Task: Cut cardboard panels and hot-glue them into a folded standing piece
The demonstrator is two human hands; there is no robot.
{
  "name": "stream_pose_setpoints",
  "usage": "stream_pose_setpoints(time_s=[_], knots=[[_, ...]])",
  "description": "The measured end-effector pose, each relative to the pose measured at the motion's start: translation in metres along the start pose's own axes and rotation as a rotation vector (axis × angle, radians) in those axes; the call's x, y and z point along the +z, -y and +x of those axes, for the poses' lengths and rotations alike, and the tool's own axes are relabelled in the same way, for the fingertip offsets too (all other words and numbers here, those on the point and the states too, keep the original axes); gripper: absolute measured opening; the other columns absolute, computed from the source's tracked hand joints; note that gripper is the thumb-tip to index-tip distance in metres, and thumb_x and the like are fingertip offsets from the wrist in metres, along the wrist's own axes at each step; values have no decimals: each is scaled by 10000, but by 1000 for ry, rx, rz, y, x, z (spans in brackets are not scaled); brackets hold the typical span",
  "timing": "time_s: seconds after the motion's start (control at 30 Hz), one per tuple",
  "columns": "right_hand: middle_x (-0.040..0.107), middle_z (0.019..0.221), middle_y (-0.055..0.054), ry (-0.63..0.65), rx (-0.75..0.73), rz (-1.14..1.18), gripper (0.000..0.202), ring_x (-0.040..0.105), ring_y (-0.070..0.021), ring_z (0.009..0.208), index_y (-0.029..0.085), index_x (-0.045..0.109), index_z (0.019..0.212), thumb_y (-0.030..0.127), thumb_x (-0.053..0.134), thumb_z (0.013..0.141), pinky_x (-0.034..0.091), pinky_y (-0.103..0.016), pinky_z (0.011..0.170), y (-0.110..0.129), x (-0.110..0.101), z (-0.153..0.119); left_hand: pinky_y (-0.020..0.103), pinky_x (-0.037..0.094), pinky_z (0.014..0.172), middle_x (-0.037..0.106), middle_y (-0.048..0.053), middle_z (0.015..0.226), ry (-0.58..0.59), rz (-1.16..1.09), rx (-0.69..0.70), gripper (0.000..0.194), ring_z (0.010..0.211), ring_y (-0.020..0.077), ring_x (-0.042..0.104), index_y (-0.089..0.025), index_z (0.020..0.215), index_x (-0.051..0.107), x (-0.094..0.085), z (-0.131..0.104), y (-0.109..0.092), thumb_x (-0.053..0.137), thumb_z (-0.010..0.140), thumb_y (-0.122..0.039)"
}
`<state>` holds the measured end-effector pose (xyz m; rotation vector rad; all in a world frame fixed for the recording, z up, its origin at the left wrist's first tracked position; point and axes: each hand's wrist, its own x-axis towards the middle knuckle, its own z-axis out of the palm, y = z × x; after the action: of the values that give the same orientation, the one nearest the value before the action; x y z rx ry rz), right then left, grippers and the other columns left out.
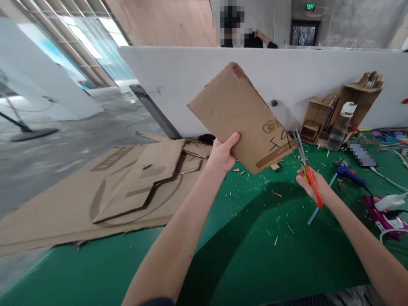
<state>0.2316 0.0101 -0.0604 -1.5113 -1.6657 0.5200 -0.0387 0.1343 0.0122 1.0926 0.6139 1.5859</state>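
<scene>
My left hand (pixel 225 152) grips a flat brown cardboard piece (pixel 237 112) by its lower left edge, thumb on the front face, fingers hidden behind. The piece is held tilted above the green table (pixel 255 250); black handwriting and brown print mark its lower right part. To its right, my right hand (pixel 310 182) is closed on orange-handled scissors (pixel 314 187). Their blades point up, slightly parted, close to the cardboard's right corner; whether they touch it cannot be made out.
Large cardboard sheets (pixel 137 182) lie at left. On the right are a blue glue gun (pixel 350 173), a phone (pixel 362 154), a clear bottle (pixel 339 129), a pink power strip (pixel 387 219) and cardboard structures (pixel 358 100). A white partition (pixel 178 72) runs behind; beyond it is a person.
</scene>
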Motion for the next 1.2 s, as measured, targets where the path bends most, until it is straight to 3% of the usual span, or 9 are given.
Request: stream_pose_setpoints(time_s=[0.3, 0.43, 0.6, 1.2], knots=[[673, 1087, -112, 67, -41, -105, 338, 655, -271, 987, 200, 584, 1021, 491, 531, 858, 506, -400, 841, -7, -4, 2, 406, 548, 931, 731, 75, 1039, -51, 18, 20, 503, 1035, 285, 662, -195, 880, 694, -3, 5, -5, 903, 457, -372], [685, 1063, -94, 104, -57, -129, 312, 671, -255, 937, 206, 601, 1009, 470, 527, 861, 507, -371, 814, -6, -8, 2, 396, 551, 929, 726, 79, 1064, -93, 29, 52, 500, 1043, 282, 661, -198, 900, 689, -4, 7, -7, 896, 480, -375], [695, 1018, -89, 111, -53, -142, 327, 685, -244, 864, 204, 616, 976, 492, 510, 863, 514, -346, 745, -7, -11, 4, 411, 542, 943, 714, 95, 1088, -64, 56, 66, 511, 1080, 303, 644, -190, 939, 677, -3, 6, -8, 888, 508, -367], [701, 1003, -105, 164, -21, -220, 285, 678, -266, 921, 210, 613, 965, 467, 536, 866, 511, -364, 782, -5, -15, 3, 383, 553, 923, 726, 84, 1048, -77, 58, 155, 514, 1043, 289, 663, -192, 917, 676, -4, 7, -17, 893, 490, -378]])
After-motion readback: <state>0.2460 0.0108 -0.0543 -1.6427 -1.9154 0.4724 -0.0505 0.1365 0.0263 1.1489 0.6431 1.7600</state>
